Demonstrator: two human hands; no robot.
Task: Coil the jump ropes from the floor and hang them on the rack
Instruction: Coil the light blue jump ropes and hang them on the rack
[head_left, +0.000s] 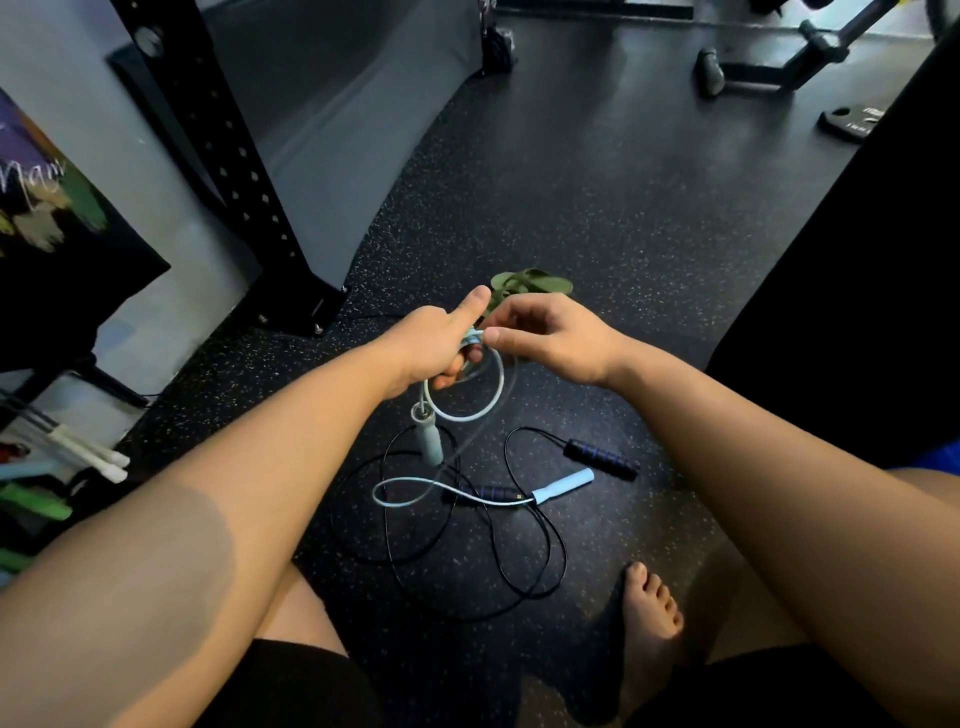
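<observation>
A: While the pale-blue plastic jump rope (430, 444) is only partly coiled, where is it?
B: Its loops are gripped in the left hand (431, 348), one handle dangling below; the right hand (545, 338) pinches the cord just beside. The other handle (563, 486) lies on the speckled black rubber floor (623, 234), its cord crossing the thin black jump rope with foam grips (600, 457).
A: Next?
B: I'd judge: gather the slack without snagging the black one, then head for the black perforated steel upright (228, 171), likely the rack

Open floor (597, 197) ahead; rack post (244, 197) blocks left, dark bulk (857, 312) right; rope tangle (498, 492) low ctr
</observation>
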